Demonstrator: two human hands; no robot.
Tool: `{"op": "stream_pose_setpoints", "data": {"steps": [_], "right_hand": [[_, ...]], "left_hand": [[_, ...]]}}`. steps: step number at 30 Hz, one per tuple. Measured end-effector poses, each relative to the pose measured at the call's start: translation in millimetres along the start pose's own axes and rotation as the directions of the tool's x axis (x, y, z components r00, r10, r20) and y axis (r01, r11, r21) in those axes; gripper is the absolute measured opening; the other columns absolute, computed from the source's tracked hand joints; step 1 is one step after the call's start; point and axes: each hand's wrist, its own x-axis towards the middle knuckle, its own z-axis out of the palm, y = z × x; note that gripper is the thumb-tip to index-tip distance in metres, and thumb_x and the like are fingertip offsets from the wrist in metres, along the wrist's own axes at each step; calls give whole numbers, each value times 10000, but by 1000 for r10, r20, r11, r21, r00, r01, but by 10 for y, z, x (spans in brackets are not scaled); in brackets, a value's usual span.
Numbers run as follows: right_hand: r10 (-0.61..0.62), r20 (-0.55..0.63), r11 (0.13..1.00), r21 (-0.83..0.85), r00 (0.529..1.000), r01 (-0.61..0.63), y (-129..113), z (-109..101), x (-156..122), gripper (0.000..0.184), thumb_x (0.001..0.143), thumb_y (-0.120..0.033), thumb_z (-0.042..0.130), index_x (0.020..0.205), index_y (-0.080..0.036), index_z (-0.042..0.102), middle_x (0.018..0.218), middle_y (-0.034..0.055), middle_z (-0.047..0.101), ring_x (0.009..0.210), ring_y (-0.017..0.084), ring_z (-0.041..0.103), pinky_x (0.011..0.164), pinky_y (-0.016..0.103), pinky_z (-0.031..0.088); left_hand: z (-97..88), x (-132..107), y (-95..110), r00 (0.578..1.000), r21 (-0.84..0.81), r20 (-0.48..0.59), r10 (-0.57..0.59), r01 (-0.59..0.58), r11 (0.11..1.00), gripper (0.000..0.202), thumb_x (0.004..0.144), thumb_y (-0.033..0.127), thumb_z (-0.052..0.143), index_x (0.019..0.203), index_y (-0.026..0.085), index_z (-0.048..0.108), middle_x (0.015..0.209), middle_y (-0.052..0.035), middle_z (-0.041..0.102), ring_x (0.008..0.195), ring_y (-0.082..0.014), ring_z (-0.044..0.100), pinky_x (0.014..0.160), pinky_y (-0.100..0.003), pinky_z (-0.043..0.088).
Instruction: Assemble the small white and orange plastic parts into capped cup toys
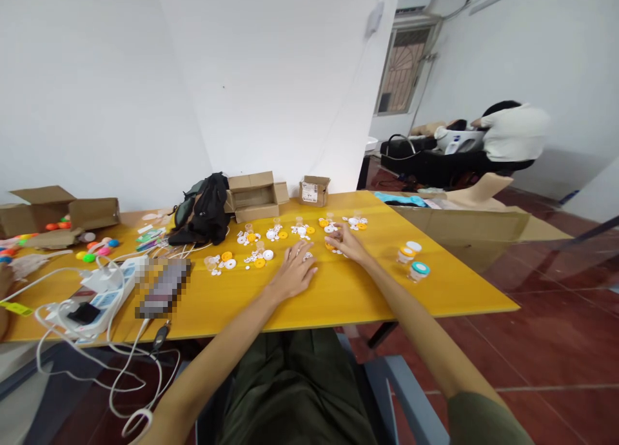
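My left hand (291, 274) lies palm down on the table, its fingers spread over a few small white pieces (307, 256). To its right, my right hand (349, 245) curls its thumb and fingers round what looks like a small clear plastic cup, partly hidden by the fingers. Round both hands lie several groups of white and yellow discs (260, 263), small white parts and little clear cups (261, 246). Two lidded clear jars, one with a teal lid (420, 267) and one with a yellow ring (406, 255), stand to the right.
On the yellow table (348, 296), an open cardboard box (254, 200), a small box (314, 191) and a black bag (206, 209) stand at the back. A power strip (109, 296), cables and a blurred phone (164, 287) are left. Another person (515, 132) sits far right.
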Motion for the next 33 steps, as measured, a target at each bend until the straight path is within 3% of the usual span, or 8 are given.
{"op": "stream_pose_setpoints", "data": {"steps": [7, 17, 26, 33], "right_hand": [[-17, 68, 996, 91, 998, 11, -106, 12, -93, 487, 717, -523, 764, 1040, -261, 509, 803, -17, 636, 748, 205, 658, 690, 370, 582], [12, 71, 999, 49, 997, -15, -103, 17, -152, 490, 720, -493, 764, 1086, -243, 555, 830, -4, 652, 819, 221, 652, 802, 407, 558], [60, 49, 996, 70, 997, -63, -59, 47, -142, 432, 721, -379, 718, 1103, -241, 568, 886, 29, 701, 784, 228, 666, 742, 401, 571], [48, -59, 998, 51, 997, -45, -31, 37, -136, 399, 861, -533, 615, 1152, -261, 600, 1071, 73, 719, 1026, 269, 688, 891, 453, 577]], "left_hand": [[-15, 3, 12, 999, -8, 32, -14, 14, 1000, 262, 1014, 276, 473, 1198, 257, 659, 1568, -99, 463, 1492, -307, 346, 1160, -581, 377], [7, 5, -8, 1000, -33, 2, 7, -7, 999, 242, 1006, 275, 485, 1172, 256, 661, 1548, -102, 481, 1478, -312, 358, 1145, -573, 393], [-11, 13, 10, 1000, -23, 19, -2, 2, 1000, 231, 1004, 267, 496, 1160, 245, 665, 1546, -110, 478, 1472, -317, 362, 1139, -578, 401], [-14, 11, 6, 1000, -31, 6, -9, 9, 999, 253, 1012, 275, 472, 1183, 257, 657, 1528, -107, 495, 1467, -316, 366, 1136, -582, 403]]}}
